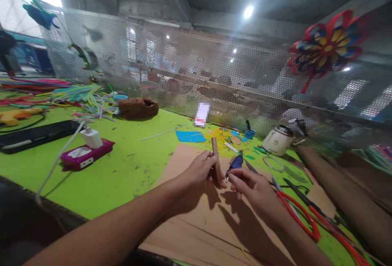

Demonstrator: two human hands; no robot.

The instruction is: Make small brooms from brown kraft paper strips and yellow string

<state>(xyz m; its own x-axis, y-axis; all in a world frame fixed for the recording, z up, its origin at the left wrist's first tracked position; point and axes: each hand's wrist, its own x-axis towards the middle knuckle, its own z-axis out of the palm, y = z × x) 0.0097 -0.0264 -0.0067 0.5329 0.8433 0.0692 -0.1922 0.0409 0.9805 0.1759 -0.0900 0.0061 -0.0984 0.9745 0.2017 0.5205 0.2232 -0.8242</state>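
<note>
Over a brown cardboard sheet (171, 225), my left hand (202, 168) is closed around a narrow brown strip (215, 151), held upright with its edge toward me. My right hand (249, 182) is just to its right, thumb and forefinger pinched on a small whitish piece too small to name. The fingertips of both hands are close together. A dark blue object (235, 163) is directly behind my right fingers; whether the hand touches it cannot be made out. Thin yellow strands hang below my hands onto the cardboard.
Red-handled scissors (298, 217) lie right of my right hand, with another person's arm (346, 196) beyond. Yellow scraps (222, 137), a blue sheet (190, 136) and a white mug (278, 140) are behind. A purple power strip (87, 154) is left. Perforated mesh (183, 66) borders the table's back.
</note>
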